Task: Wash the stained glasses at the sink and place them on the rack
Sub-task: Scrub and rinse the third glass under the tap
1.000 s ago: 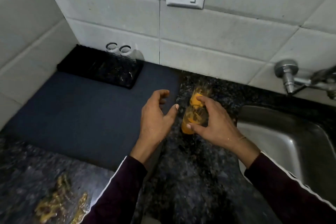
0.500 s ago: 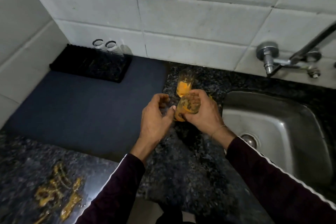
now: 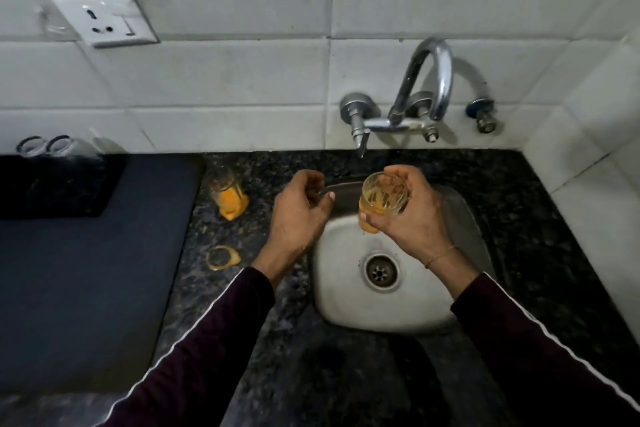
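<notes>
One stained glass (image 3: 381, 202) in right hand (image 3: 410, 215), mouth tilted toward camera.

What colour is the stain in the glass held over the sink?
Orange-yellow, smeared inside the glass held by the right hand; head view.

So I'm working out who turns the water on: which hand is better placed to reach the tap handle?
Left. The left hand holds nothing and hangs just below the tap handle, while the right hand grips the stained glass over the sink.
</notes>
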